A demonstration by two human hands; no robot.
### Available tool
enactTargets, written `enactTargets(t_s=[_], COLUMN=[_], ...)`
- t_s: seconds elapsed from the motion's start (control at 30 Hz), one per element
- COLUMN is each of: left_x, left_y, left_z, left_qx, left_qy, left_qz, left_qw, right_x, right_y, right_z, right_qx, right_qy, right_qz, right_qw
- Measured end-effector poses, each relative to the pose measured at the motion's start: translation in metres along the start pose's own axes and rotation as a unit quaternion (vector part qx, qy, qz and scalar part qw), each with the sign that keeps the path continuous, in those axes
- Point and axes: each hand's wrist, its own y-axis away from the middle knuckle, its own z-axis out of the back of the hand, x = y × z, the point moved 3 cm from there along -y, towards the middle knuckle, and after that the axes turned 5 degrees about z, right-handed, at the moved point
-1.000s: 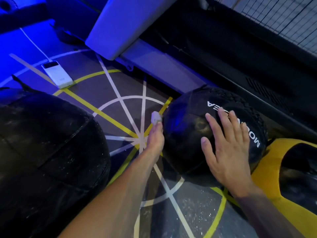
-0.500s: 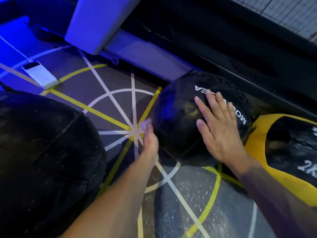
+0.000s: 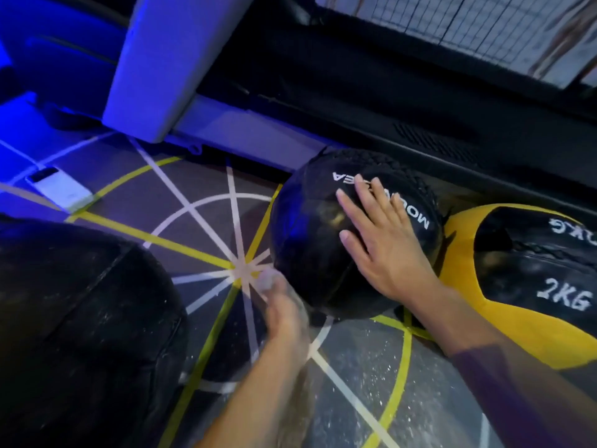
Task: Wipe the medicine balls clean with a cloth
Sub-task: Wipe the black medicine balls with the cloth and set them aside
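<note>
Against the lower near side of the round black leather medicine ball (image 3: 310,240), the left hand (image 3: 284,313) drags a small pale cloth (image 3: 266,281), blurred with speed. The cloth shows only as a wad at the fingertips, so it reads as pinched there, though the blur hides the grip itself. On top of that same ball the right hand (image 3: 384,247) lies flat, fingers spread and straight across the white lettering, pressing down.

The ball sits on the speckled grey gym floor (image 3: 365,360), just right of the point where the painted white and yellow lines meet. Touching its right side is a yellow-and-black medicine ball marked 2KG (image 3: 533,276). Well to its left bulks a large dusty black ball (image 3: 80,318), and farther left lies a white power bank (image 3: 61,190).

To do this stroke well, the top hand should probably hold firm so the ball cannot roll off under the wipe. The cloth would do best run in overlapping passes, with the ball turned a little to bring fresh surface round, seams included.

Compared with a second ago, the cloth hand has dropped from the ball's upper left flank to its underside. The spread hand has kept its place on top.
</note>
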Motion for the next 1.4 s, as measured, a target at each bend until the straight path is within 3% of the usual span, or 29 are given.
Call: enactTargets(t_s=[0.07,0.13,0.2,0.27,0.33,0.37,0.43,0.47,0.53,0.57,0.6,0.63,0.67,0.7,0.73,0.8,0.9,0.93,0.97,1.0,1.07,1.13,1.17,1.2,1.23,1.27,1.3,1.37,1.4], left_x=[-0.042,-0.084,-0.117,-0.142,-0.148,-0.142,-0.119,-0.102,-0.061,-0.037,-0.018,-0.009,-0.011,-0.024,-0.039,-0.076,-0.129,-0.136,-0.136,-0.127,-0.082,-0.049,-0.05,-0.061,-0.075,-0.091,-0.112,-0.15,-0.159], left_y=[-0.007,0.002,0.003,0.0,-0.005,-0.005,0.006,0.017,0.049,0.06,0.069,0.074,0.072,0.066,0.059,0.036,0.006,0.003,0.006,0.016,0.052,0.073,0.076,0.071,0.062,0.053,0.041,0.016,0.007], left_z=[-0.002,-0.018,-0.034,-0.053,-0.079,-0.091,-0.106,-0.11,-0.111,-0.109,-0.105,-0.102,-0.101,-0.101,-0.102,-0.107,-0.124,-0.13,-0.136,-0.14,-0.139,-0.132,-0.139,-0.151,-0.164,-0.181,-0.196,-0.217,-0.224], left_qx=[-0.01,0.003,0.006,-0.015,-0.01,-0.001,0.022,0.044,0.09,0.117,0.151,0.181,0.201,0.208,0.207,0.152,0.039,0.009,-0.002,0.005,0.105,0.236,0.258,0.243,0.21,0.164,0.115,0.049,0.03], left_qy=[-0.099,-0.218,-0.266,-0.315,-0.391,-0.446,-0.564,-0.601,-0.645,-0.665,-0.685,-0.692,-0.681,-0.669,-0.659,-0.628,-0.535,-0.525,-0.552,-0.597,-0.678,-0.733,-0.736,-0.738,-0.737,-0.729,-0.718,-0.707,-0.712], left_qz=[-0.144,-0.262,-0.301,-0.312,-0.307,-0.313,-0.398,-0.475,-0.619,-0.653,-0.66,-0.663,-0.674,-0.678,-0.673,-0.656,-0.552,-0.524,-0.532,-0.568,-0.632,-0.616,-0.616,-0.621,-0.628,-0.629,-0.61,-0.493,-0.439], left_qw=[0.985,0.94,0.916,0.896,0.868,0.839,0.723,0.641,0.44,0.342,0.269,0.222,0.206,0.221,0.264,0.391,0.639,0.671,0.642,0.567,0.361,0.167,0.111,0.104,0.137,0.212,0.313,0.505,0.548], right_x=[0.0,-0.008,-0.021,-0.027,-0.022,-0.02,-0.021,-0.024,-0.033,-0.037,-0.042,-0.046,-0.048,-0.049,-0.048,-0.037,-0.009,-0.003,0.001,0.002,0.0,-0.003,-0.004,-0.004,-0.003,-0.002,0.0,0.004,0.004], right_y=[0.014,0.037,0.064,0.084,0.094,0.096,0.099,0.101,0.105,0.106,0.108,0.111,0.113,0.116,0.118,0.114,0.097,0.093,0.09,0.089,0.09,0.094,0.096,0.097,0.096,0.094,0.093,0.091,0.09], right_z=[0.006,0.007,-0.002,-0.018,-0.03,-0.033,-0.038,-0.04,-0.044,-0.046,-0.049,-0.051,-0.053,-0.056,-0.057,-0.058,-0.061,-0.062,-0.064,-0.066,-0.07,-0.076,-0.078,-0.078,-0.078,-0.078,-0.077,-0.075,-0.075], right_qx=[-0.038,-0.102,-0.15,-0.152,-0.146,-0.155,-0.17,-0.172,-0.171,-0.174,-0.177,-0.177,-0.171,-0.163,-0.156,-0.144,-0.16,-0.172,-0.181,-0.186,-0.193,-0.221,-0.232,-0.231,-0.223,-0.205,-0.187,-0.193,-0.196], right_qy=[-0.028,-0.076,-0.154,-0.267,-0.363,-0.381,-0.388,-0.389,-0.39,-0.386,-0.383,-0.385,-0.388,-0.386,-0.371,-0.326,-0.286,-0.278,-0.269,-0.263,-0.264,-0.256,-0.245,-0.232,-0.219,-0.22,-0.225,-0.204,-0.197], right_qz=[-0.025,-0.101,-0.213,-0.329,-0.375,-0.371,-0.349,-0.345,-0.334,-0.325,-0.313,-0.302,-0.297,-0.297,-0.293,-0.274,-0.255,-0.252,-0.248,-0.244,-0.241,-0.237,-0.236,-0.238,-0.245,-0.253,-0.261,-0.266,-0.264], right_qw=[0.999,0.987,0.953,0.893,0.84,0.832,0.836,0.837,0.841,0.846,0.851,0.854,0.856,0.858,0.867,0.893,0.91,0.911,0.913,0.915,0.914,0.911,0.911,0.914,0.918,0.92,0.92,0.922,0.923])
